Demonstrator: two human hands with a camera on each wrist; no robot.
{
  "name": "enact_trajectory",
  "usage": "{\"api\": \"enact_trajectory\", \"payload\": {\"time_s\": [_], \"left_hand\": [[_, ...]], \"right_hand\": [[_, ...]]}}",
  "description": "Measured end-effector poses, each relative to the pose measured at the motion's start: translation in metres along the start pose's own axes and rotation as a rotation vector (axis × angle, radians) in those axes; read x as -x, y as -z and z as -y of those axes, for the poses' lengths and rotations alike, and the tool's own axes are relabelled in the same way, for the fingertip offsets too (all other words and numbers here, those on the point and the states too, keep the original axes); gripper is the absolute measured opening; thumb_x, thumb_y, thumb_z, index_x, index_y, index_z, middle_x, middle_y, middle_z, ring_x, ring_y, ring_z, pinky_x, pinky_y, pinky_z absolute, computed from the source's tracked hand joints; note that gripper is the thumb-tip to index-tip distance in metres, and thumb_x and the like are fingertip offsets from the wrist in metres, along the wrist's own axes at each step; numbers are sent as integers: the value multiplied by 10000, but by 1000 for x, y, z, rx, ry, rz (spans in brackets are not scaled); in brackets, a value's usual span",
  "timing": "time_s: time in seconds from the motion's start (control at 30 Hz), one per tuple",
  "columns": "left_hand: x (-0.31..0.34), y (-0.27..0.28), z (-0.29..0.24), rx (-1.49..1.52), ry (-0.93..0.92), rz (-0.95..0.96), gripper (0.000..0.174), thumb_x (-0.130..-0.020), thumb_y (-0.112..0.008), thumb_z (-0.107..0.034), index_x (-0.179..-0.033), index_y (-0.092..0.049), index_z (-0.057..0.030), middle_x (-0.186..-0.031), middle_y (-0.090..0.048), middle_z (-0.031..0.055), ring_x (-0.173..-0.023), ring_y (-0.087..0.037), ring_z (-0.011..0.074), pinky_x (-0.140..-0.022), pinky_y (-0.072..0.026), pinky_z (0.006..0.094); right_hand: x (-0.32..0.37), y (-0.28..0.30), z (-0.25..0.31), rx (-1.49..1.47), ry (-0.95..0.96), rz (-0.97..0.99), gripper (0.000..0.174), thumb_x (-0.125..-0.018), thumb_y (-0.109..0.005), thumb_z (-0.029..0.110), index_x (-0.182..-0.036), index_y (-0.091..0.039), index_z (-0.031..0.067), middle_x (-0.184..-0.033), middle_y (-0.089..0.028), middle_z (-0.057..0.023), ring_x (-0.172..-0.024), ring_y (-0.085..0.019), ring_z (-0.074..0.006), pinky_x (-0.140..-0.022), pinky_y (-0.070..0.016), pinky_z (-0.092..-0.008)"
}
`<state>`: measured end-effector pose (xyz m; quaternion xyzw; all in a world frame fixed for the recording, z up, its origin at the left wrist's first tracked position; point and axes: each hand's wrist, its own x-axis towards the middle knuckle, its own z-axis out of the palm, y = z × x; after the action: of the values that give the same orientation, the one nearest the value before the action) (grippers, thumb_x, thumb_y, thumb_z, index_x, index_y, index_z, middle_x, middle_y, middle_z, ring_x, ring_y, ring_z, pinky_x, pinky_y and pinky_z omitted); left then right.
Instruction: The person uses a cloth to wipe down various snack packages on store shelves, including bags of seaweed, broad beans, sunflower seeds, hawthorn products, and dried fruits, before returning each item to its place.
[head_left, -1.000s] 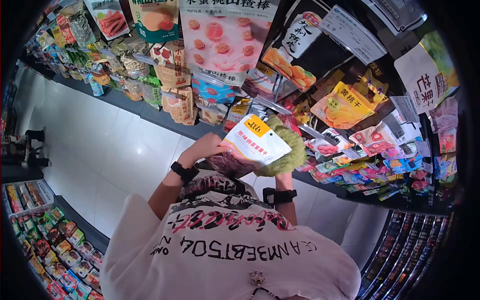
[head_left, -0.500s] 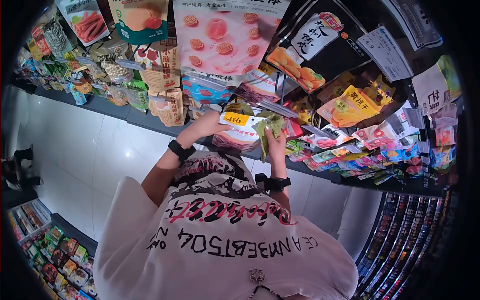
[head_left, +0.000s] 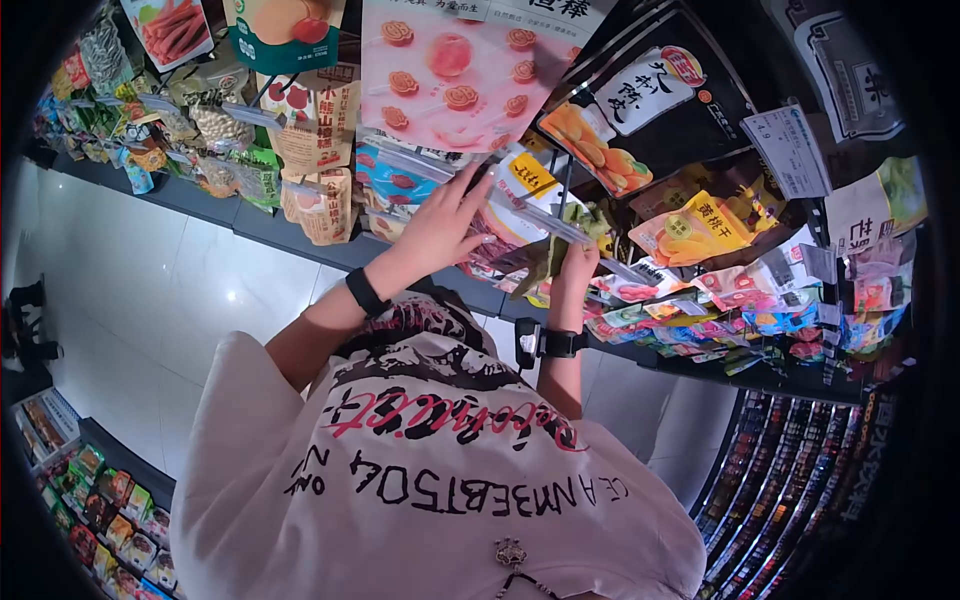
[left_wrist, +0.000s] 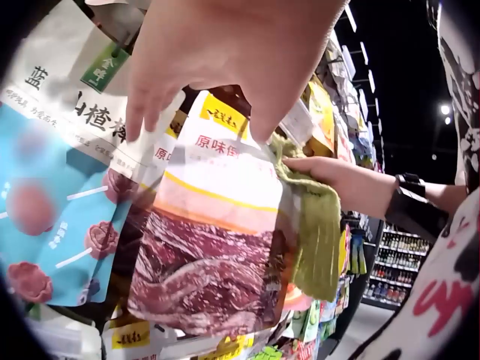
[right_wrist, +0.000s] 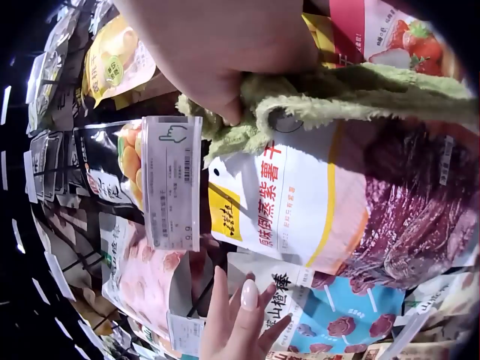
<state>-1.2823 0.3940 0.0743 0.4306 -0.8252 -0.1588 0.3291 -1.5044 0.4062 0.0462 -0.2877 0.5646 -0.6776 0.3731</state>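
A white and purple pouch of dried purple sweet potato (left_wrist: 214,247) is at the snack rack, beside a price tag (right_wrist: 171,184). My left hand (head_left: 440,228) is at the pouch's upper end, fingers spread and uncurled; in the right wrist view this hand (right_wrist: 244,322) appears below the pouch's top. My right hand (head_left: 580,262) pinches a fuzzy green cloth (right_wrist: 360,94) by its gathered end. In the left wrist view the cloth (left_wrist: 319,232) hangs down along the pouch's right side. Part of the pouch's top edge is hidden behind the cloth.
A blue pouch of hawthorn sticks (left_wrist: 60,202) hangs left of the pouch. Above are a large pink pouch (head_left: 460,75) and a black one (head_left: 640,110). A yellow dried-peach pouch (head_left: 695,228) is to the right. Pale floor tiles (head_left: 170,290) lie below the rack.
The sweet potato pouch has gone from in front of my body up to the rack, and my left hand has let go of it. The right hand with the cloth moved up alongside.
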Motion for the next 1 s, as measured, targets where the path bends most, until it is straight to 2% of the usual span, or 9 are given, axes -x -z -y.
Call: {"api": "enact_trajectory", "payload": {"time_s": [0.03,0.17,0.3,0.47,0.5,0.57,0.7,0.83,1.0], "left_hand": [[0,-1,-4,7,-53,21,732,-667,-632,-221,-1264,-246,-43,-1297,-223,191,-1178,-271,333,-947,-269,422],[-1,-14,-11,-115,-232,97,596,-651,-634,-210,-1170,-382,-59,-1325,-213,136,-1248,-169,266,-968,-186,486],[-18,-20,-8,-285,-257,118,583,-679,-586,-200,-1216,-378,-114,-1363,-171,71,-1251,-184,200,-983,-174,457],[-30,-19,-13,-288,-308,94,524,-674,-594,-202,-1167,-439,-116,-1367,-161,49,-1259,-152,203,-975,-173,472],[-31,-20,-14,-300,-317,95,506,-662,-614,-212,-1135,-469,-106,-1367,-156,47,-1265,-128,209,-964,-184,482],[-34,-26,-12,-309,-315,79,508,-666,-611,-211,-1144,-465,-117,-1370,-147,43,-1267,-124,209,-963,-187,486],[-34,-32,-10,-331,-294,102,559,-674,-607,-208,-1196,-416,-156,-1376,-121,35,-1269,-117,212,-960,-196,497],[-33,-38,-10,-342,-295,44,601,-670,-610,-201,-1225,-381,-174,-1377,-110,35,-1267,-122,219,-959,-203,501],[-31,-37,-14,-265,-294,49,586,-683,-599,-215,-1228,-383,-183,-1372,-138,44,-1264,-137,224,-983,-134,497]], "right_hand": [[-11,8,-11,14,47,38,107,-816,-526,122,-847,-563,26,-767,-558,-4,-613,-473,-64,-546,-380,-208],[-17,3,-4,174,25,81,113,-814,-536,138,-822,-563,29,-740,-539,8,-622,-451,-62,-535,-359,-217],[-16,-5,-3,158,38,90,126,-812,-540,145,-823,-556,20,-747,-535,9,-641,-453,-63,-559,-364,-217],[-17,-6,-4,162,46,69,120,-807,-537,126,-816,-548,7,-733,-535,3,-645,-447,-66,-569,-364,-219],[-20,-3,-9,246,114,102,124,-802,-538,119,-773,-533,-1,-704,-526,1,-630,-444,-66,-551,-360,-220],[-18,-3,-9,360,233,128,151,-784,-546,93,-688,-498,-14,-638,-491,11,-606,-411,-56,-521,-338,-213],[-16,-5,-11,308,269,76,154,-770,-552,84,-673,-493,-20,-648,-497,4,-613,-415,-58,-524,-344,-213],[-17,2,-15,317,195,84,127,-769,-535,75,-707,-523,-35,-671,-522,-12,-619,-442,-67,-537,-361,-213],[-13,-1,-11,277,159,83,133,-798,-546,108,-730,-509,-1,-646,-503,1,-585,-426,-58,-512,-344,-201]]}}
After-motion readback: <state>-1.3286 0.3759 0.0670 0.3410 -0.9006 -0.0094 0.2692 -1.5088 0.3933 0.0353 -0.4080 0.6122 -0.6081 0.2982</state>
